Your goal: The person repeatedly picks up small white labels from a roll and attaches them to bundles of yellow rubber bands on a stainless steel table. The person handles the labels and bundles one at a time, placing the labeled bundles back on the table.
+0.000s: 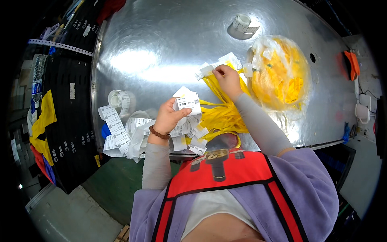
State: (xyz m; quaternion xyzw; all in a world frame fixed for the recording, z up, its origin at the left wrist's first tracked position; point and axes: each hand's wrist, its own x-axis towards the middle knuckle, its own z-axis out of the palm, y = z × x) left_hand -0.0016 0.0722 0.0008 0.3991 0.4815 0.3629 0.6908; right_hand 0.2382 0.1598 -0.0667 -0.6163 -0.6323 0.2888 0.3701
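My left hand [166,117] pinches a white printed label [188,105] between thumb and fingers, above the near edge of a metal table. Further out, my right hand [229,82] has its thumb and fingertips pressed together at white tags [206,70] on the ends of long yellow strips [219,117]. Whether it grips one tag or several is hidden by the fingers. The strips lie in a bundle between my hands, running toward my apron. More tagged ends [197,145] and loose labels are heaped beneath my left hand.
A clear plastic bag [278,72] full of yellow material stands right of my right hand. Label rolls lie at the far side [242,24] and at the left [121,101], with a label strip [117,127] uncoiled. Black crates [68,121] stand beyond the table's left edge.
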